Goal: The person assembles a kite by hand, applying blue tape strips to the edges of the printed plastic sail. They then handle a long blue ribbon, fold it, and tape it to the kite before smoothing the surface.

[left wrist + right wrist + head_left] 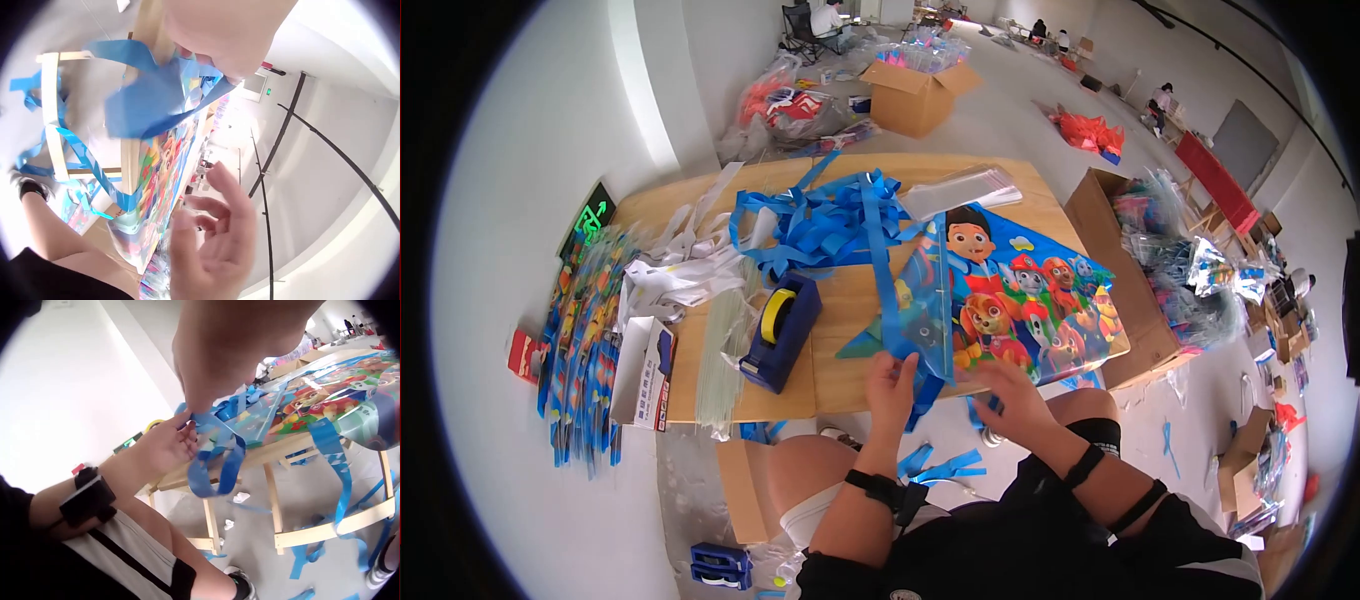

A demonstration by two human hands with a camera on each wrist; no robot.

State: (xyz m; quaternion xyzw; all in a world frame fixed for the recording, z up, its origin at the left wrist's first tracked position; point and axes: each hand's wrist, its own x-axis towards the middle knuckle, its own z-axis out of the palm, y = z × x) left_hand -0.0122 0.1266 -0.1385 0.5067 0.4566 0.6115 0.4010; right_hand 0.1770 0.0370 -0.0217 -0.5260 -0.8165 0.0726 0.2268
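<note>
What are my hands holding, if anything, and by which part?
Your left hand pinches a blue ribbon just above its dangling loop; your right hand holds nothing.

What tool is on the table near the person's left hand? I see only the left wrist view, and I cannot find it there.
Observer: A dark blue tape dispenser is on the table, to the left of the left hand.
Operator: Thank you. And what is lying beyond this dispenser, please?
Observer: A heap of loose blue ribbon, seen in the head view.
</note>
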